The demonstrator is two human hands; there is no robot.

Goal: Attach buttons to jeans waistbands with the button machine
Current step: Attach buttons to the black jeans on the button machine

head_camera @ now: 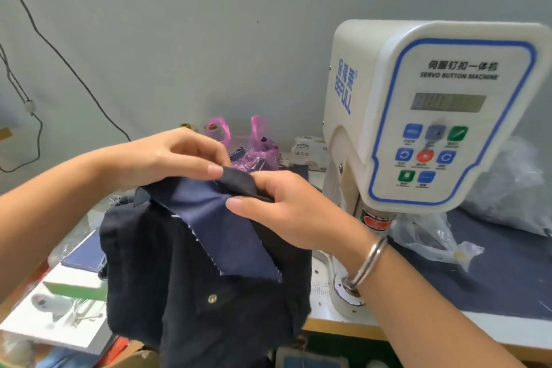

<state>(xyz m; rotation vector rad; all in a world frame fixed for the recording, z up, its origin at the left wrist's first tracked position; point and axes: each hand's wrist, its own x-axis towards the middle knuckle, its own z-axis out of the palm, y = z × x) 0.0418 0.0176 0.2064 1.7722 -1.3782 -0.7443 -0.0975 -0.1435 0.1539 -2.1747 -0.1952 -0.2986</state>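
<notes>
Dark navy jeans hang in front of me, held up by the waistband to the left of the white button machine. My left hand pinches the waistband's upper edge between thumb and fingers. My right hand, with a metal bangle on the wrist, grips the waistband's end beside it. A lighter blue pocket lining shows inside out below the hands. One brass button sits lower on the fabric. The machine's round lower die lies under my right wrist.
A pink plastic bag lies on the table behind the jeans. Clear plastic bags rest on a dark blue mat right of the machine. A white and green box is at lower left. Black cables hang on the grey wall.
</notes>
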